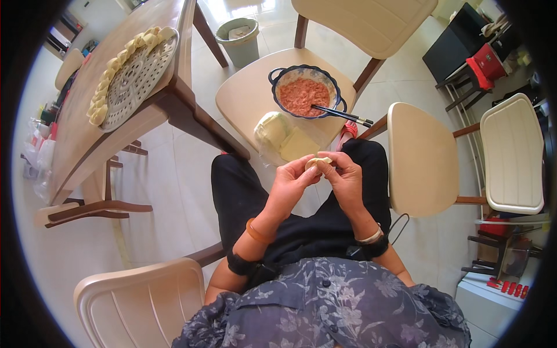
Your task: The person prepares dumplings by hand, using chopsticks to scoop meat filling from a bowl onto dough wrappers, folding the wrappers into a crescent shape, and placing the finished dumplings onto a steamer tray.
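Between the fingertips of my left hand (pixel 293 178) and my right hand (pixel 346 176) is a small filled wonton (pixel 320 162) of pale dough, pinched by both. Just beyond my hands, square dough wrappers (pixel 298 145) and a wrapped pale bundle (pixel 272 130) lie in clear plastic on the chair seat. Behind them stands a scalloped two-handled bowl (pixel 338 89) of reddish minced filling (pixel 303 93), with dark chopsticks (pixel 343 115) resting in it and over its rim. At the upper left, a perforated metal steamer tray (pixel 135 89) holds a curved row of folded wontons (pixel 114 64).
The tray rests on a wooden table (pixel 82 130) at my left. The bowl's chair (pixel 243 93) stands in front of me, another chair (pixel 424 161) at my right. A waste bin (pixel 243 48) is on the floor beyond. Another chair back (pixel 143 300) is at the lower left.
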`<action>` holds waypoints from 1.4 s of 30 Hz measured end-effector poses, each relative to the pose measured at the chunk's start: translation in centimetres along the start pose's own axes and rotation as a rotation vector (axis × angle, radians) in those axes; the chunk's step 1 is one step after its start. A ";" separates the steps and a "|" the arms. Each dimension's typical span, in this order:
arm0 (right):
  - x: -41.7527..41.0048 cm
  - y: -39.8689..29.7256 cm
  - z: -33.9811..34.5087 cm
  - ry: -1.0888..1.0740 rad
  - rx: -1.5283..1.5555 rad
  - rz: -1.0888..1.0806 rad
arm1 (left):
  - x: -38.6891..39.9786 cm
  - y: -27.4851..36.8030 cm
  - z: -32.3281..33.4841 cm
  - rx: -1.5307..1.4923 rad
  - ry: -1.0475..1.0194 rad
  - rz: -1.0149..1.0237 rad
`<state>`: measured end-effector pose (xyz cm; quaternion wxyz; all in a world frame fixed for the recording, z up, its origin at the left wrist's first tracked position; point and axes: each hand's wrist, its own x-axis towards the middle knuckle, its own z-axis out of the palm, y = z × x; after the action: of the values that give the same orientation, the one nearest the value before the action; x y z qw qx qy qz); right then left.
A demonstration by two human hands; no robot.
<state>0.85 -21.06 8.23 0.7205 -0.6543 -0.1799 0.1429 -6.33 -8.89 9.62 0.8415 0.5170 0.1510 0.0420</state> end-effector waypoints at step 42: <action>2.2 7.5 -2.6 0.019 -0.085 0.250 | 6.4 23.2 -6.9 0.073 0.335 0.593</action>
<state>4.17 -21.66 0.71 0.6706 -0.7028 -0.0959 0.2174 -0.29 9.18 25.82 0.7372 0.5541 0.1316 0.3635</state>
